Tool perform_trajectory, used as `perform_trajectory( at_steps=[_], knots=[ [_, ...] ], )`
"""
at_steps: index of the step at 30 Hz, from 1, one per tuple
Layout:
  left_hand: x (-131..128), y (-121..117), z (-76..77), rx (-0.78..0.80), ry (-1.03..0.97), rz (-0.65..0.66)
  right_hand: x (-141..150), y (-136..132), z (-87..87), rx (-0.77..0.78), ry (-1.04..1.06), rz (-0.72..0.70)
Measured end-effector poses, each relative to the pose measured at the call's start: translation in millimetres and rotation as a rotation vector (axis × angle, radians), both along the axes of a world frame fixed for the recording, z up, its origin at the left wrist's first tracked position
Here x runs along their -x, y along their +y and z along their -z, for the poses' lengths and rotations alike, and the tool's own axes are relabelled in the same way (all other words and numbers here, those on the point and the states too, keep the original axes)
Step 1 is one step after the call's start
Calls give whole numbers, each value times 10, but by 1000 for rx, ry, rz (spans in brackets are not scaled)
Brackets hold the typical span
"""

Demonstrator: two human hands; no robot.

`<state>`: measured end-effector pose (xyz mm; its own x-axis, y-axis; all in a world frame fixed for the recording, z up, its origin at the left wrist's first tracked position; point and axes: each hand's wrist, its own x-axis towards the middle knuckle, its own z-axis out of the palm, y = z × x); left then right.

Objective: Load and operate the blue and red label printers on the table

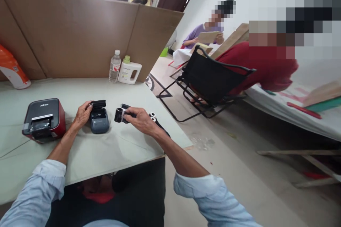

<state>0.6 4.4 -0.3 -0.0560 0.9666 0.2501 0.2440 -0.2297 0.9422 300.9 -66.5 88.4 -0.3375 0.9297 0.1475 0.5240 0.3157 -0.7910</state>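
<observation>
**Steady on One Side, Light on the Other**

Nearest, at the front part of the desk (128,152), the right hand (141,120) is closed on a black roll (118,115), just to the right of a small dark device (100,126). Another dark piece shows by the fingertips; whether it belongs to the roll, I cannot tell. A light hold at the rim should serve best, since squeezing could shift or loosen whatever is wound there. A level wrist would also leave the core easier to see.

The left hand (83,114) has its fingers narrowed on the left edge of the device's raised lid (98,104). That hold is sensible: it leaves the open body visible from above. Gentle pressure is enough, as leaning on the lid could strain its hinge or tip the device.

More rolls (152,115) lie beyond the right wrist, partly hidden by it, so that forearm needs care not to nudge them. A red and black printer (45,115) sits left of the left hand, leaving its elbow less room.

Farther back, a water bottle (114,67) and a white jug (129,73) stand side by side before a cardboard screen (80,35), well apart from both hands.
</observation>
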Motion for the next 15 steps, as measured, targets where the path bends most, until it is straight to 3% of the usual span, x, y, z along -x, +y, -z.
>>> perform_trajectory(
  at_steps=[3,8,11,15],
  knots=[
    [-1,-17,-12,-14,18,15,293,120,-130,-57,-113,-51],
    [-15,-40,-27,-5,15,18,689,255,-276,-191,-598,-64],
    [-27,-40,-16,-2,2,17,865,267,-285,-257,-827,-123],
    [-33,-37,-5,-6,0,18,1027,225,-233,-348,-937,-242]
  ],
)
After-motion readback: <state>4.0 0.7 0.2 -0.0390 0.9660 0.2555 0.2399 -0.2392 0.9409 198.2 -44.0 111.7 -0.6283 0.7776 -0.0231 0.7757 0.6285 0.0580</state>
